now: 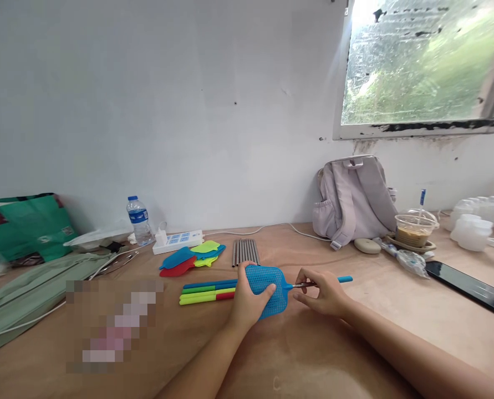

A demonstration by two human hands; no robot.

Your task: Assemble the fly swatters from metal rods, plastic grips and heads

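My left hand (249, 296) grips a blue mesh fly swatter head (267, 282), thumb lying across its face. From the head's narrow neck a thin metal rod (302, 285) runs right, pinched in the fingers of my right hand (324, 291). Beyond that hand a blue handle (345, 279) sticks out in line with the rod; the part between is hidden. Left of my left hand lie several blue, green, yellow and red handles (203, 293) side by side. Behind them are a pile of coloured swatter heads (180, 263) and a row of metal rods (244, 252).
At the back stand a water bottle (139, 221), a white power strip (178, 241) and a grey backpack (355, 199). To the right are a drink cup (415, 230), a black phone-like slab (469, 289) and white bottles (473, 233). Green cloth (26, 293) lies left, beside a blurred patch.
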